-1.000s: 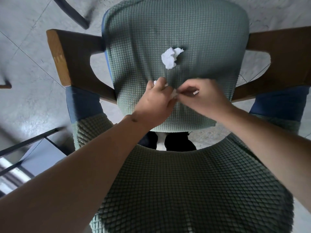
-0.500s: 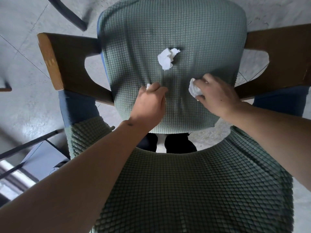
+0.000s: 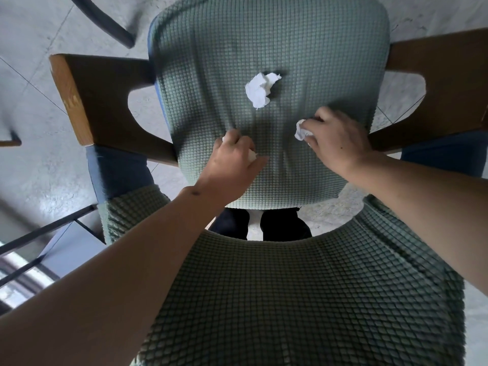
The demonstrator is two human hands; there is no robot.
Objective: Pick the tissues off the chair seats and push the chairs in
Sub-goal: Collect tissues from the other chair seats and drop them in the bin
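1. Curling over the near left part of the green-covered chair seat [image 3: 277,48], left hand [image 3: 232,159] gripped a small white tissue wad [image 3: 253,155], only slivers of it peeking out past the fingers.
2. Lay loose near the middle of the seat, well apart from both hands: a crumpled tissue [image 3: 260,89], untouched.
3. Pinched a second wad, the tissue ball [image 3: 301,132], in the right hand [image 3: 338,138] at the near right of the seat, fingers closed round it.
4. Flanked the seat on either side: wooden armrests [image 3: 87,101].
5. Judged as the picking step, part done, two tissues in hand and one left on the seat.
6. Called next for a reach forward to the middle tissue, likely with spare fingers of an already full hand, then for pushing the chair in.
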